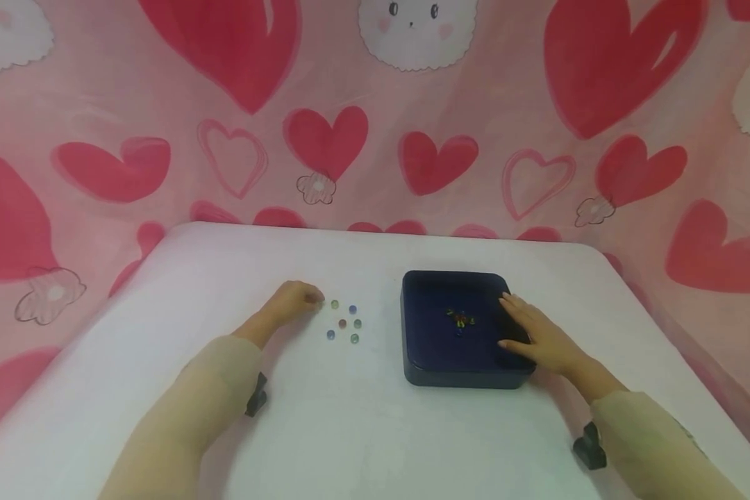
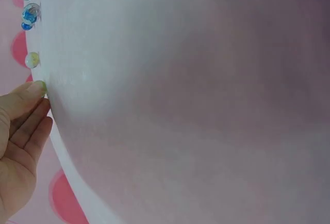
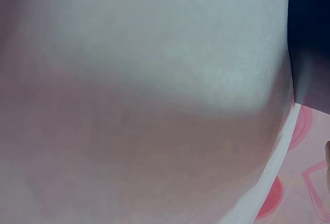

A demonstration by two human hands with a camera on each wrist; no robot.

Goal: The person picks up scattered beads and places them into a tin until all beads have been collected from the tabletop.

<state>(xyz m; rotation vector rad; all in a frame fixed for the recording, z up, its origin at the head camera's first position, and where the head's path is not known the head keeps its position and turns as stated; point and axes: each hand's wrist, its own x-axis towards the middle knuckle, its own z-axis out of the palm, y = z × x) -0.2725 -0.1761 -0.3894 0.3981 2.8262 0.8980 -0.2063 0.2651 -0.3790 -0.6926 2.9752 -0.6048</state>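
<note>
My left hand [image 1: 294, 301] pinches a greenish glass marble [image 2: 41, 86] between thumb and fingers, low over the table at the left of the loose marbles. A yellowish marble [image 1: 334, 304] lies just beyond its fingertips, with several blue, green and reddish ones spread to the right. The dark blue square box [image 1: 469, 379] sits right of them, a small cluster of marbles [image 1: 460, 319] on its floor. Across the box's right rim rests my right hand [image 1: 545, 339], fingers extended over the inside. Only the box's side [image 3: 312, 38] and a sliver of finger show in the right wrist view.
A white table [image 1: 325, 430] with rounded far corners bears everything. Behind it hangs a pink cloth [image 1: 375, 173] printed with hearts. Dark wrist devices [image 1: 590, 448] stick out under both sleeves.
</note>
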